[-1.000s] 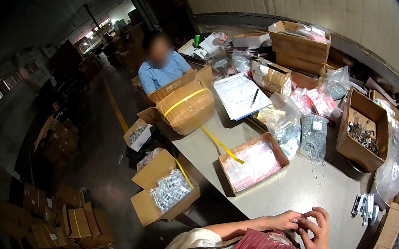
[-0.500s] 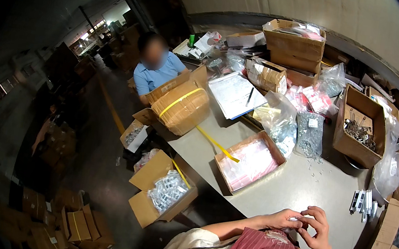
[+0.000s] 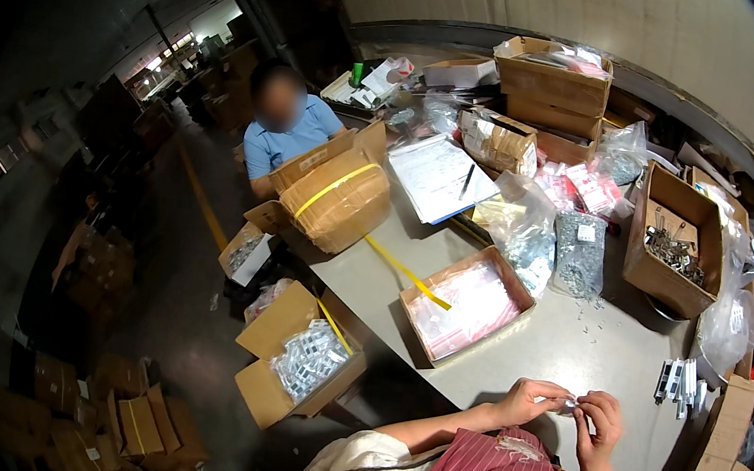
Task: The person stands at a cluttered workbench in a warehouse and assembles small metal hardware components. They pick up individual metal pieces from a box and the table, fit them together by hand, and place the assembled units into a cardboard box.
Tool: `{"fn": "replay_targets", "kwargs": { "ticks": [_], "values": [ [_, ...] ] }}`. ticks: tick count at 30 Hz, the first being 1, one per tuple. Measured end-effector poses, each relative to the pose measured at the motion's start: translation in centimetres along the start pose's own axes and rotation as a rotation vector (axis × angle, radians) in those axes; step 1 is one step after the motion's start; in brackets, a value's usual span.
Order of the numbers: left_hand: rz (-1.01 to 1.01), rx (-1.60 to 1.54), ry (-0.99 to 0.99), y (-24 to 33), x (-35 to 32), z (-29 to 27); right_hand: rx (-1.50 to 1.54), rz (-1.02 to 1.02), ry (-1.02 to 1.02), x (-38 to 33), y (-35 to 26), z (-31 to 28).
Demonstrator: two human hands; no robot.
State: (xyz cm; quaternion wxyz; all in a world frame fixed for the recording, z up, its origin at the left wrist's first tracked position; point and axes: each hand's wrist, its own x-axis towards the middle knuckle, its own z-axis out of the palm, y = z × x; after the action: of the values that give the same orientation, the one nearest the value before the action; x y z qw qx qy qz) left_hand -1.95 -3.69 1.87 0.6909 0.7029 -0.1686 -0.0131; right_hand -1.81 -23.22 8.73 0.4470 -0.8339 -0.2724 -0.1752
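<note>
My left hand and my right hand meet close to my body, above the near edge of the table. Fingertips of both pinch a small whitish, shiny piece; it is too small and too covered to name. Ahead of my left hand lies a shallow cardboard box holding clear packets with pink edges. Several slim silver-and-black metal pieces lie on the table to the right of my right hand.
A clear bag of small metal parts lies beyond the hands, with loose bits spilled beside it. At right stands a carton of metal clips. Left of the table, an open carton holds packed pieces. A person in blue is behind a yellow-strapped carton.
My hands have drawn level, with fingertips now together on the small piece. The right fingers, raised and spread before, have come down and closed in. The view has shifted slightly.
</note>
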Motion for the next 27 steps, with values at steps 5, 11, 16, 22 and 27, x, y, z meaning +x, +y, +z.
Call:
{"fn": "replay_targets", "kwargs": {
  "ticks": [5, 11, 16, 22, 27],
  "values": [
    [-0.076, 0.028, 0.081, -1.3, -0.4, 0.0, 0.080, 0.211, -0.099, -1.7, 1.0, 1.5],
    [-0.099, 0.113, 0.102, -1.5, 0.0, 0.1, 0.090, 0.219, -0.093, -3.3, 2.3, 2.2],
    [-0.071, 0.245, 0.092, -1.7, -0.1, 0.2, 0.060, 0.206, -0.087, -3.6, 2.6, 2.6],
    [0.189, 0.378, 0.053, -0.3, -0.3, -0.1, 0.112, 0.232, -0.040, -3.5, 1.9, 3.0],
    [0.284, 0.439, 0.068, 0.0, -0.3, 0.0, 0.107, 0.200, -0.114, -3.1, 1.5, 3.2]
  ]
}}
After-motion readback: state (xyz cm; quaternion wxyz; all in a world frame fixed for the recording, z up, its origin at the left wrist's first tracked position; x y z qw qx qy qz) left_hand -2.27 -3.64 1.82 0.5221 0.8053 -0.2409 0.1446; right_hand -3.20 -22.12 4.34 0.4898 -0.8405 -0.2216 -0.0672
